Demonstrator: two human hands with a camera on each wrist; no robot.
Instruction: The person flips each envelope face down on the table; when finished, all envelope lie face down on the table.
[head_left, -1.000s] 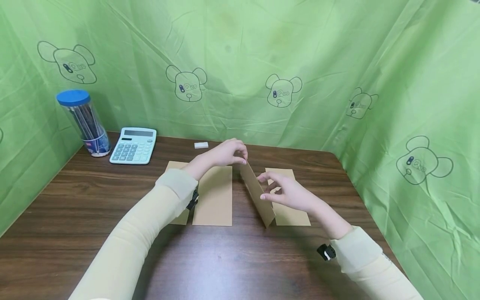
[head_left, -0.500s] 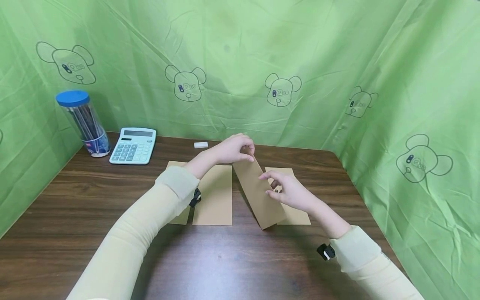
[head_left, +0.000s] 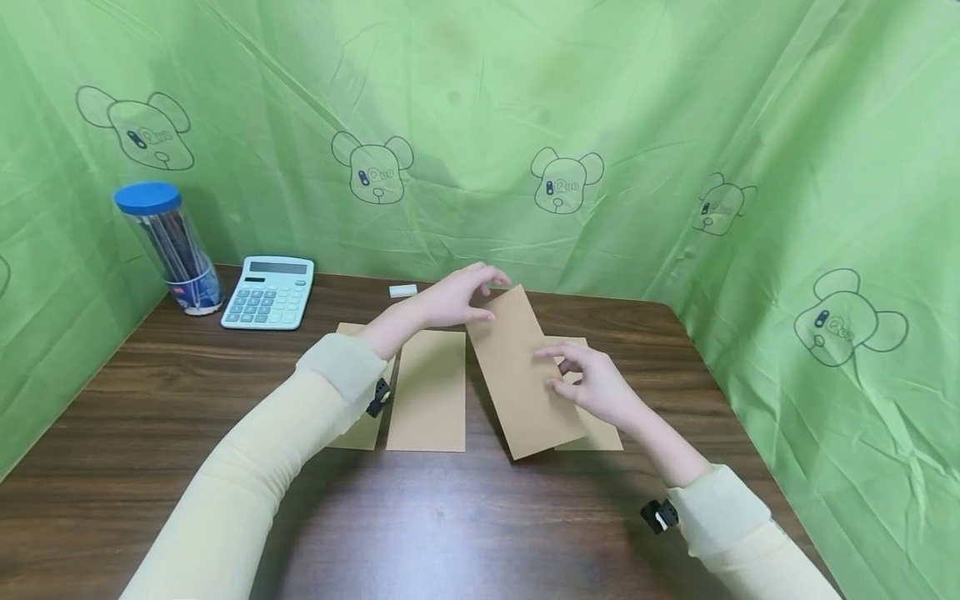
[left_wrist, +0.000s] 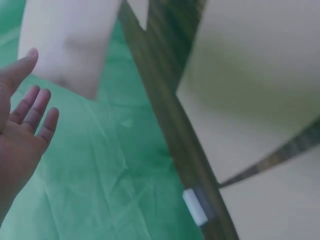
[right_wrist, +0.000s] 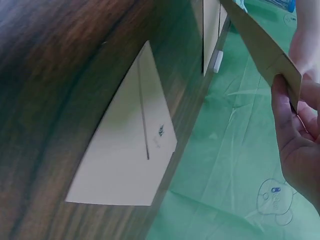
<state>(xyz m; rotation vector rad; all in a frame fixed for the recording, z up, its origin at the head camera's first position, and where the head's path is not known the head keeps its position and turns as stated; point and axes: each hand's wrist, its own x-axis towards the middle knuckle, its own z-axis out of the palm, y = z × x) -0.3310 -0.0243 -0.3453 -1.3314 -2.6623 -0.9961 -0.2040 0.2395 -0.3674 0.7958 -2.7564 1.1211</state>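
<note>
A plain brown card (head_left: 517, 375) stands tilted over the table in the head view. My right hand (head_left: 600, 387) pinches it by the right edge, thumb on one face and fingers behind, as the right wrist view shows. At the far left corner is my left hand (head_left: 453, 296), thumb and fingers spread apart. Its thumb (left_wrist: 25, 65) overlaps the card's edge in the left wrist view. Two more brown cards lie flat to the left, a middle card (head_left: 426, 392) and an outer card (head_left: 363, 429). Partly hidden behind the held one lies a marked card (right_wrist: 120, 165) with a dark line.
Along the back of the wooden table (head_left: 450, 517) sit a small white block (head_left: 402, 291), a pale blue calculator (head_left: 267, 292) and a clear tube (head_left: 176, 242) of dark sticks with a blue lid. Green cloth (head_left: 465, 100) hangs close behind and on both sides.
The held card has turned from nearly edge-on to showing its broad face. My left fingers have come apart from its corner, and my right hand has shifted slightly right.
</note>
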